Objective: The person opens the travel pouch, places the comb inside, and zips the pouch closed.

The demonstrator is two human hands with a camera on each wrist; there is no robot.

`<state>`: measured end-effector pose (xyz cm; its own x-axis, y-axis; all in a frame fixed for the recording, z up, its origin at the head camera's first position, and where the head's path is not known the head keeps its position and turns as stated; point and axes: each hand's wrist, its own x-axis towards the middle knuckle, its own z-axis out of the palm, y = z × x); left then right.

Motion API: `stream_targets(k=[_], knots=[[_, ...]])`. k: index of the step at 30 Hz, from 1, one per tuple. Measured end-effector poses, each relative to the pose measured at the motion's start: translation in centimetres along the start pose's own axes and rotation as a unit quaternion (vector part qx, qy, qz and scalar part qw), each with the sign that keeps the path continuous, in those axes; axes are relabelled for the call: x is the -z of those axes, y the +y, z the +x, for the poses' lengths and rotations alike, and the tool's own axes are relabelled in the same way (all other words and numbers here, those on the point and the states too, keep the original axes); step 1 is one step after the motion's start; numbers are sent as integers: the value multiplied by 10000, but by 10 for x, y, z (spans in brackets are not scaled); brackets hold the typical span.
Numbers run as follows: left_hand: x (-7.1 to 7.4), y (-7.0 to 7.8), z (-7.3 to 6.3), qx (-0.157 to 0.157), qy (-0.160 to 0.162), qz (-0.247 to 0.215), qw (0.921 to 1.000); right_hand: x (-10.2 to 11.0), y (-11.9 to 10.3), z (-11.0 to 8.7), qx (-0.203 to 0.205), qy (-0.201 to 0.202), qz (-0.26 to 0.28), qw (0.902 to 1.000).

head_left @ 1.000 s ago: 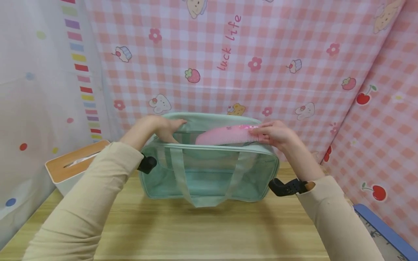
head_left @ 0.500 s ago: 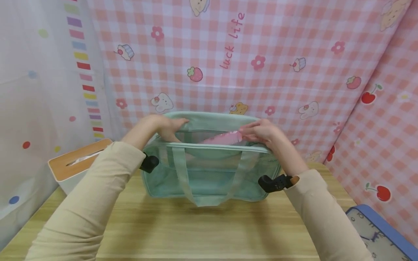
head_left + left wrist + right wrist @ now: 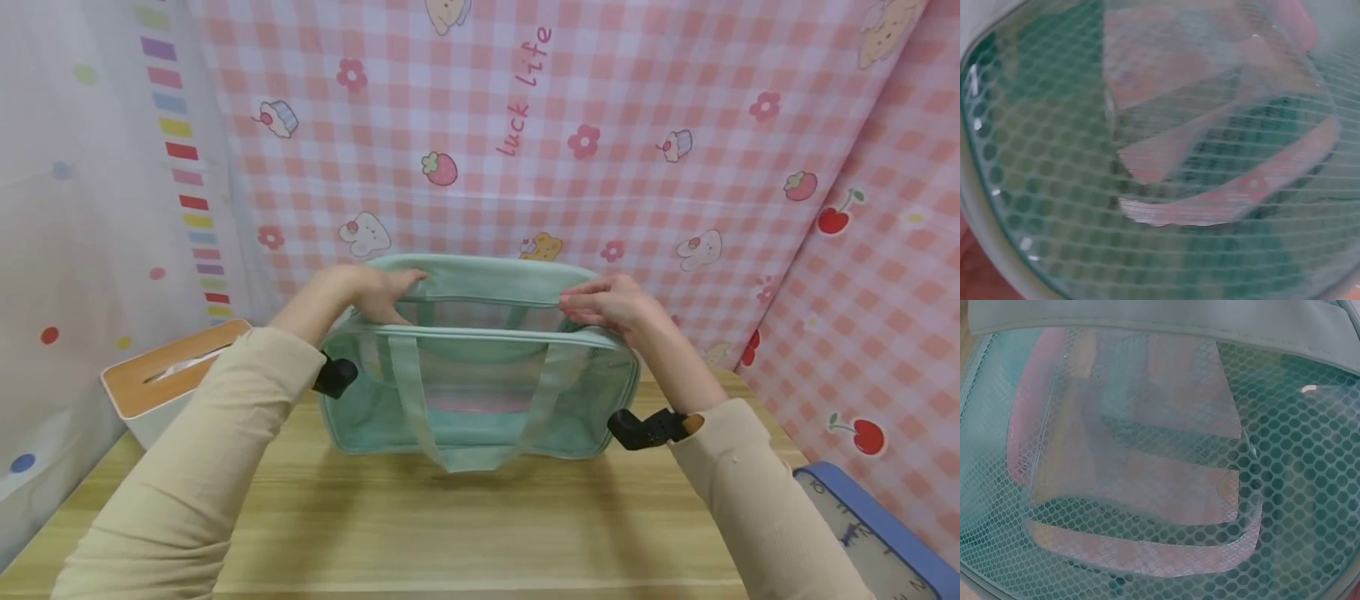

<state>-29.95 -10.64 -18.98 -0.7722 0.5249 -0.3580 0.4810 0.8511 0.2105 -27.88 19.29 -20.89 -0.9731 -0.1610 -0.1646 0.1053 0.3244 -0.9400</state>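
Left grip (image 3: 381, 297) spread at one end of the mouth of the green bag (image 3: 480, 335); right grip (image 3: 611, 305) at the other, fingers extended, loose. Pink comb (image 3: 480, 405) inside, below and between both.

bag (image 3: 480, 335) is mint green; comb (image 3: 1030, 412) is pink. cloth (image 3: 637, 100) shows pink-and-white checks. sleeves (image 3: 180, 467) are beige. clock frame (image 3: 877, 520) is blue.
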Motion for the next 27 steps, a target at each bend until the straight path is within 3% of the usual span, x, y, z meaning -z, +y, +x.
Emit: stream_targets(k=[3, 6, 11, 14, 16, 19, 23, 25, 27], knots=[[-6, -1, -3, -71, 576, -356, 9977, -2, -1, 1, -3, -3, -51, 10000], [-16, -5, -8, -225, 1352, -725, 9879, -3, -2, 2, -5, -13, -28, 10000], [-35, -11, -26, -489, 2532, -1157, 9592, -9, -5, 4, -9, -62, -10, 10000], [-52, -14, -40, -364, 3152, -1140, 9414, -15, -9, 6, 28, -104, -127, 9999], [-65, -15, -47, -248, 3679, -953, 9246, -20, -12, 9, 67, -142, -259, 9995], [-85, -17, -54, -213, 4623, -444, 8853, -29, -16, 12, 133, -223, -487, 9985], [-110, -19, -51, -549, 5803, 497, 8110, -43, -22, 16, 247, -397, -833, 9954], [-119, -20, -48, -702, 6190, 868, 7774, -51, -25, 17, 308, -481, -972, 9936], [-124, -20, -46, -783, 6437, 1088, 7535, -60, -29, 18, 377, -553, -1108, 9916]])
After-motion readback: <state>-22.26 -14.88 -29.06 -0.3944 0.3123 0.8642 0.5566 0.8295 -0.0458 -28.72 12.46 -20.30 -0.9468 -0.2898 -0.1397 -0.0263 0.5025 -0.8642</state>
